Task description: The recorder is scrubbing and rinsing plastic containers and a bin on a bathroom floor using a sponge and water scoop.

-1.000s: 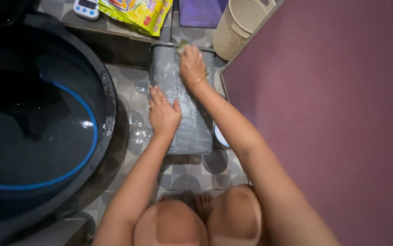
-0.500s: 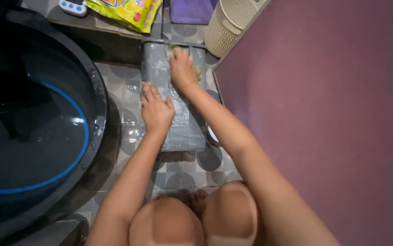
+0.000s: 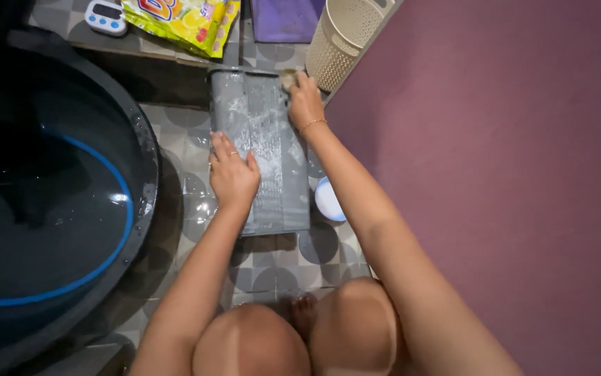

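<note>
A grey, soapy rectangular panel (image 3: 265, 132) lies flat on the wet tiled floor in front of my knees. My left hand (image 3: 233, 174) presses palm-down on its left side, fingers spread, holding it still. My right hand (image 3: 305, 101) is at the panel's far right corner, closed on a small yellow-green scrubbing sponge (image 3: 288, 76) that peeks out past the fingers. A thin bracelet sits on the right wrist.
A big black tub (image 3: 143, 167) of water fills the left. A small white-blue bowl (image 3: 328, 200) stands right of the panel. At the back are a yellow detergent bag (image 3: 182, 24), a white timer (image 3: 105, 15), a purple item (image 3: 286, 17) and a beige basket (image 3: 342, 38). A maroon wall (image 3: 495, 174) is right.
My right hand with the sponge has slid from the panel's upper middle toward its far right corner. The left hand stays pressed on the left side.
</note>
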